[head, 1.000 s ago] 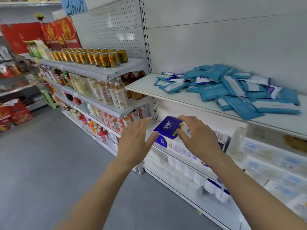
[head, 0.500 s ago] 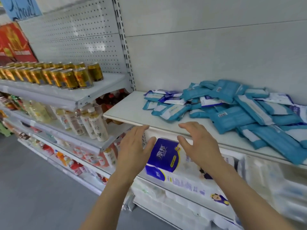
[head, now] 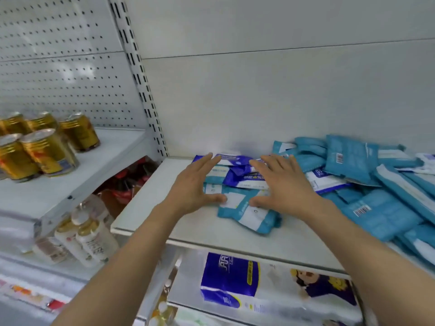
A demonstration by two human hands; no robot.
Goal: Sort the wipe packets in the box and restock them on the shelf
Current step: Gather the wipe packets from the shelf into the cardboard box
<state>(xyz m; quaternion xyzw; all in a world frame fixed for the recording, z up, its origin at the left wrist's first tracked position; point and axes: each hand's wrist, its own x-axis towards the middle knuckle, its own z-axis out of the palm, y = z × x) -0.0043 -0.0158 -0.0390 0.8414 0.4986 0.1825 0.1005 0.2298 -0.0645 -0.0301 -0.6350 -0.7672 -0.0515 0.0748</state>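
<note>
The left hand [head: 191,184] and right hand [head: 283,184], earlier below the shelf [head: 211,231], are now spread flat, apart, over the wipe packets [head: 244,208].

I made out "75" on a white wipe packet [head: 323,178] just right of my right hand [head: 286,184]; other print was blurred.

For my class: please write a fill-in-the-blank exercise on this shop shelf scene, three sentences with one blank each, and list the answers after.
1. The wipe packets lie in a loose pile on a white ____.
2. The left hand and right hand reach over the pile with fingers ____.
3. The drink cans on the neighbouring shelf are ____ in colour.

Answers: shelf; spread open; gold
</note>
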